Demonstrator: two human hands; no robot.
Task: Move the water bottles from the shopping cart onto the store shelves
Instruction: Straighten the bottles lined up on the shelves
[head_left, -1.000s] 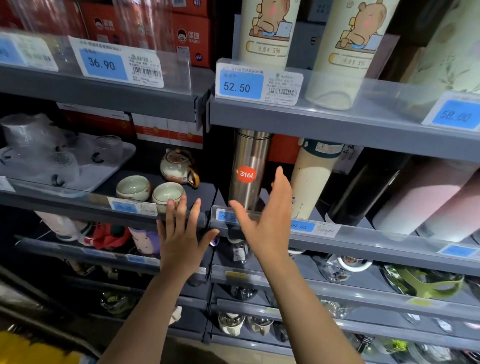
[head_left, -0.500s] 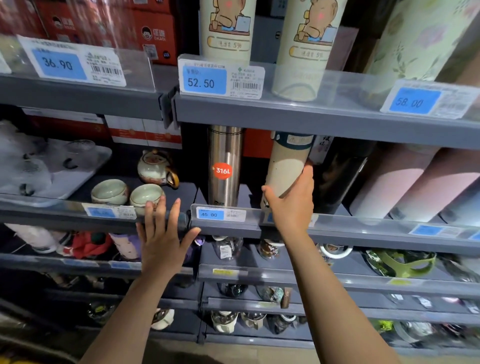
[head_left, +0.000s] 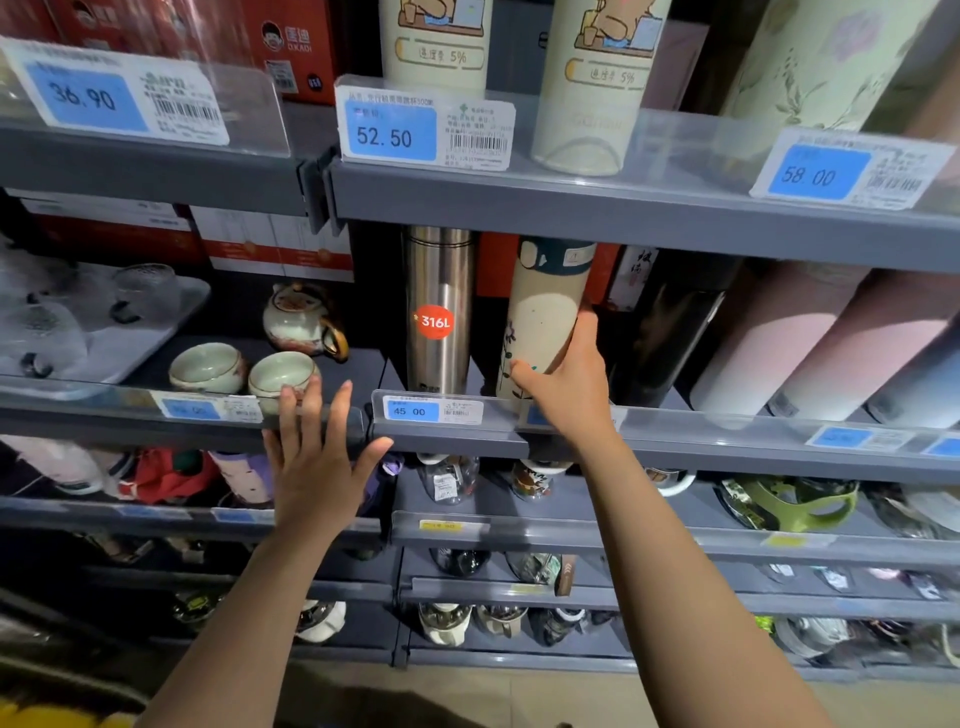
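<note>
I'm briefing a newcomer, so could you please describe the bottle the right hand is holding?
Find the shelf with the 45.00 price tag. Right of the steel flask with the red 316L sticker stands the cream bottle, gripped by the right hand. Only it has a dark teal cap and flower print.

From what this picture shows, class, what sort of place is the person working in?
Most likely a shop's housewares aisle: grey metal shelves carry blue price tags, with a silver steel flask and small ceramic teacups on display.
</note>
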